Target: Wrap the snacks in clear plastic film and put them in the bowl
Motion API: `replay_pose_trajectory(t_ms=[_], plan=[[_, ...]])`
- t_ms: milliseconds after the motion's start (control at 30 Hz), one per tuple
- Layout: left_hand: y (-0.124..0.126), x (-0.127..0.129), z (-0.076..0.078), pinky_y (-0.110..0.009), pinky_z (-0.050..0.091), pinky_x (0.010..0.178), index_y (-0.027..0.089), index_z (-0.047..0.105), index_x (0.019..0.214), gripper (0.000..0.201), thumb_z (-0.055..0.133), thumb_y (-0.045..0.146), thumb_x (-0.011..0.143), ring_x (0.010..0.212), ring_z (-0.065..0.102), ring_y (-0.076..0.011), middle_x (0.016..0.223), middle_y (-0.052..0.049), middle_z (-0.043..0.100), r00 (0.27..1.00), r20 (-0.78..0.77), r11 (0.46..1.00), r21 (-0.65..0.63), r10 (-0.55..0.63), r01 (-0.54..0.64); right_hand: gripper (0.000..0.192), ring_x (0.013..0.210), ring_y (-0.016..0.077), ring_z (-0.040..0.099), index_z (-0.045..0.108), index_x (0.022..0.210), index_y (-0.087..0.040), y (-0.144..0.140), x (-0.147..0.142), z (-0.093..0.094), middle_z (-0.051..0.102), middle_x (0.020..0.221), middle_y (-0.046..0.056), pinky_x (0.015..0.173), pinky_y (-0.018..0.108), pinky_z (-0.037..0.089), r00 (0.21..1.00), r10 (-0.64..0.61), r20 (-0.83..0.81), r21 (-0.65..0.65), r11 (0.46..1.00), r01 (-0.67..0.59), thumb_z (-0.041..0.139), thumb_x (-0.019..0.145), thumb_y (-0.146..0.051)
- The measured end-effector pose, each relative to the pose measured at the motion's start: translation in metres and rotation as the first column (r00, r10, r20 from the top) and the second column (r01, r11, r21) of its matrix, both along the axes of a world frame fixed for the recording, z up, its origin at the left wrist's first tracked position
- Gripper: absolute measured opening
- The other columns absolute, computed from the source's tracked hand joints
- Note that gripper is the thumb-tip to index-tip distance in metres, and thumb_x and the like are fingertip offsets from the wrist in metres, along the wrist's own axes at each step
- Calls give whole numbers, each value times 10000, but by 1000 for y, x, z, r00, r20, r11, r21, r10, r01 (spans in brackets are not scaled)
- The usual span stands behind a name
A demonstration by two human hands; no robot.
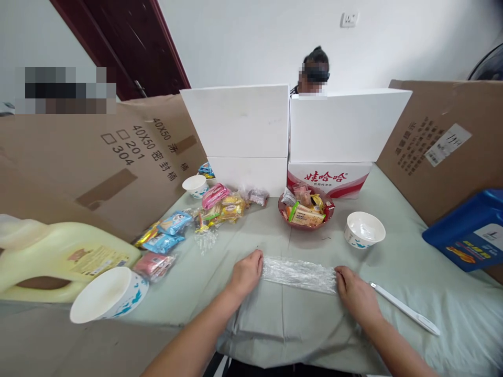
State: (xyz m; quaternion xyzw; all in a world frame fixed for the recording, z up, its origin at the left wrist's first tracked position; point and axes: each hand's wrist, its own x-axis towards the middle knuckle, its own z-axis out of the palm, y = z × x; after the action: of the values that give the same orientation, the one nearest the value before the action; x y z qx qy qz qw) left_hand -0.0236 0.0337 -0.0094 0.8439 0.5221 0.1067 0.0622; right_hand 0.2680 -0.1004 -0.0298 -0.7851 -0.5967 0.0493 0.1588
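A clear crinkled plastic strip (pixel 299 273) lies flat on the pale green cloth (pixel 298 319) in front of me. My left hand (pixel 245 274) grips its left end with the fingers curled over it. Its right end is pinched under my right hand (pixel 356 294). A white plastic knife-like tool (pixel 404 309) lies on the cloth just right of my right hand. Behind the strip stand a red bowl (pixel 305 211) full of wrapped snacks and a white paper bowl (pixel 364 229).
Loose snack packets (pixel 188 222) spread across the left side. A white bowl (pixel 108 295) lies tipped beside a yellow jug (pixel 58 259). Another small white bowl (pixel 195 185) sits further back. White foam boards (pixel 291 125) and cardboard walls (pixel 440 146) surround the table. A blue box (pixel 469 230) lies right. A person sits behind the boards.
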Motion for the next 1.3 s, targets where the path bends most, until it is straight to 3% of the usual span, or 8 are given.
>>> replay_pose_trajectory(t_ms=[300,433,533,667,833,1100,1200,1300], plan=[[2,11,-6,-307,453,652,169,603,929,159,445,170,924,744,628,-223,870,-87,638,993,-111,996,75,48,-40,268,715,192,650,575,1099,-180,2,-9,-1,650,1020,91,552,292,433,974,-49,221,-69,995,66,349,974,-255],[-15,20,8,-376,473,746,175,622,875,177,451,188,919,850,588,-256,882,-103,616,999,-3,959,280,-41,41,293,988,283,602,606,1105,-157,2,-21,6,630,1082,138,834,419,460,965,18,262,203,976,-74,407,955,-312],[-37,37,5,-394,478,819,184,646,947,241,405,184,937,927,584,-247,962,-100,641,977,51,946,263,-208,187,313,1220,287,487,601,1186,-188,9,-48,11,602,1241,116,1053,473,322,940,209,271,277,918,-284,426,951,-299],[-52,49,-18,-529,335,1052,193,466,1374,468,446,362,938,1335,370,-332,1436,-126,450,955,1,947,127,-297,295,574,1397,268,289,378,1443,-198,24,-65,8,395,1491,88,1131,473,231,841,504,195,57,851,-523,420,942,-478],[-44,38,-31,-562,190,1125,224,279,1491,694,473,539,904,1441,161,-337,1562,-117,243,942,-77,945,6,-327,328,758,1432,297,198,291,1481,-138,13,-21,-8,274,1534,139,1127,545,190,927,347,146,-108,937,-333,393,900,-613],[-51,52,-5,-524,363,974,260,598,1244,349,518,337,912,1155,472,-327,1222,-120,562,981,-16,974,122,-191,192,759,1302,306,423,299,1481,-188,-78,-10,-32,452,1447,122,1039,476,305,876,319,361,147,908,-391,502,861,-576],[-62,71,-2,-489,409,910,169,640,1143,337,560,372,886,1006,521,-305,1025,-124,608,975,2,971,88,-221,220,492,1050,244,602,511,1331,-278,-106,-15,-32,653,1204,62,896,370,409,866,320,384,224,878,-423,550,866,-432],[-72,88,-7,-519,343,997,178,576,1241,450,573,444,878,1117,493,-317,1181,-129,588,937,54,937,71,-345,341,233,908,219,641,647,1069,-330,-118,-15,-22,704,991,24,840,353,430,876,312,367,346,828,-440,511,882,-305]])
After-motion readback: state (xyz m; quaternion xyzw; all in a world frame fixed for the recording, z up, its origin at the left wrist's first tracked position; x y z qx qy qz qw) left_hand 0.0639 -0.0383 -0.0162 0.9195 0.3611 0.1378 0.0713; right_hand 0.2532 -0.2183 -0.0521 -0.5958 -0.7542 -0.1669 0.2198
